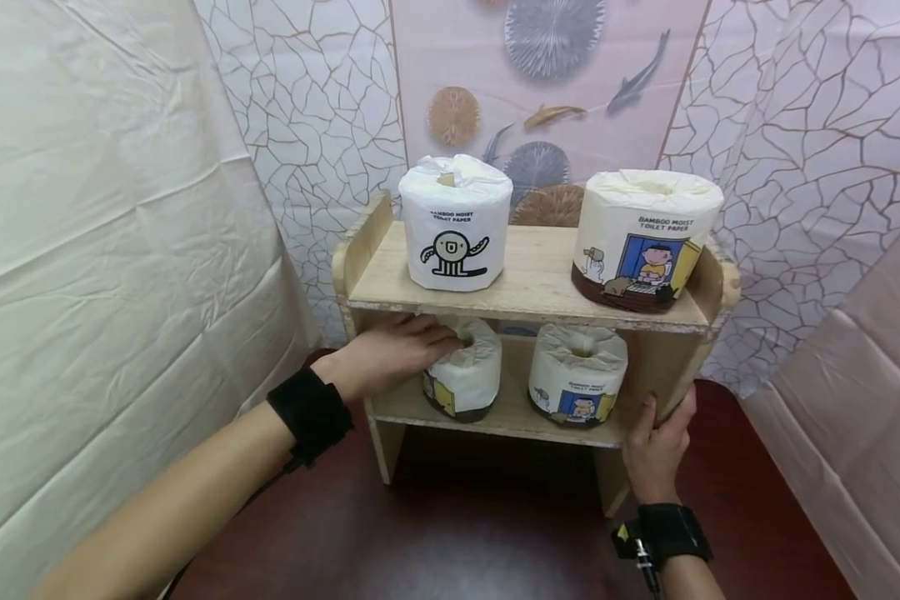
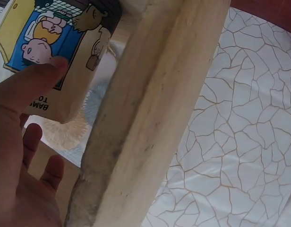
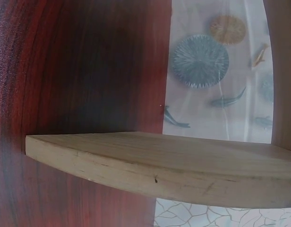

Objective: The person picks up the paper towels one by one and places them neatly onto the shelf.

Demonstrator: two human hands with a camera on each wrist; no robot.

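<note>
In the head view my left hand (image 1: 397,354) reaches into the lower level of a wooden shelf, over the top of the left toilet paper roll (image 1: 468,379), with fingers at its core hole. The left wrist view shows the thumb (image 2: 51,73) against the printed wrapper of this roll (image 2: 84,75); two other fingers stand curved below it. My right hand (image 1: 658,442) grips the front edge of the shelf's right side panel (image 1: 663,367), thumb inside. That hand is out of sight in the right wrist view, where a wooden panel (image 3: 150,165) crosses the frame.
Another wrapped roll (image 1: 579,375) stands on the lower board to the right. A white roll (image 1: 456,225) and a larger cream roll (image 1: 645,237) stand on the top board (image 1: 540,258). The shelf rests on a dark red table (image 1: 457,533), with patterned cloth behind.
</note>
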